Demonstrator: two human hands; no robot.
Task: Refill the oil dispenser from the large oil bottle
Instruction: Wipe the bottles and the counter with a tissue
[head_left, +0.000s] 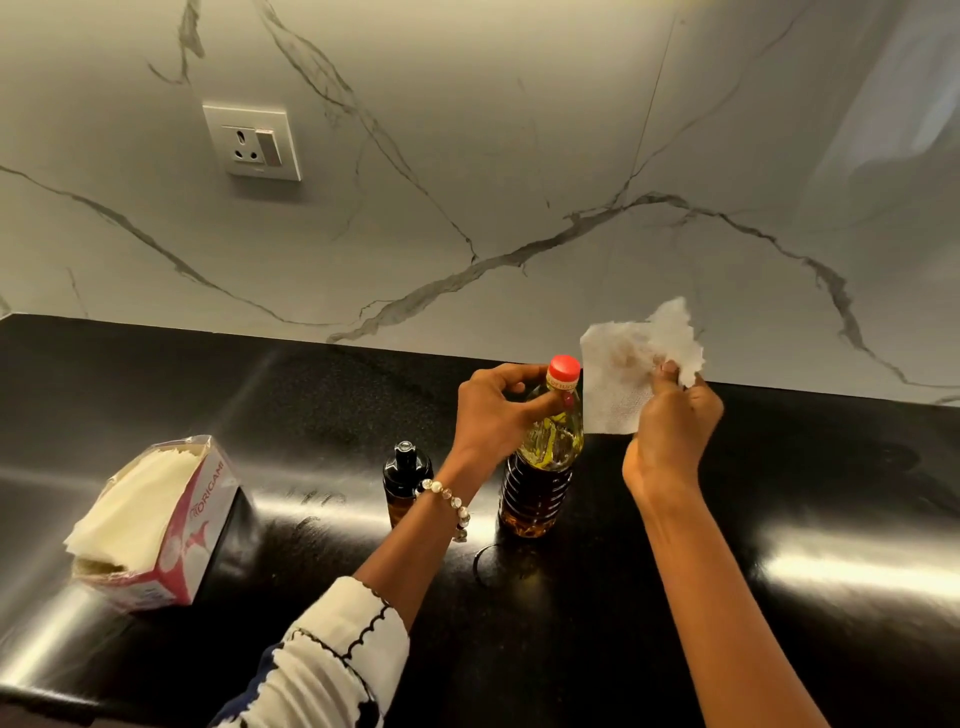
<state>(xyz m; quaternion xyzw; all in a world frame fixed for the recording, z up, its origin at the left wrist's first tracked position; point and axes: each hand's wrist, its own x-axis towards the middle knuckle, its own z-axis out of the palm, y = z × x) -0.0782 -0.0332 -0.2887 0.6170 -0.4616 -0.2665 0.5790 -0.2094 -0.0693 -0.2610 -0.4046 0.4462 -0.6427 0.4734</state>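
Observation:
The large oil bottle (540, 467) stands upright on the black counter (779, 519), its red cap (564, 370) on and golden oil inside. My left hand (493, 410) grips the bottle's neck just under the cap. To the bottle's left stands the small dark oil dispenser (405, 475) with its black top on, partly hidden by my left wrist. My right hand (670, 421) pinches a white paper tissue (623, 374) with a brownish stain, held up beside the cap.
An opened pink and white tissue pack (156, 525) lies at the left of the counter. A marble wall (519, 208) with a power socket (252, 141) rises behind. A faint ring mark shows on the counter in front of the bottle.

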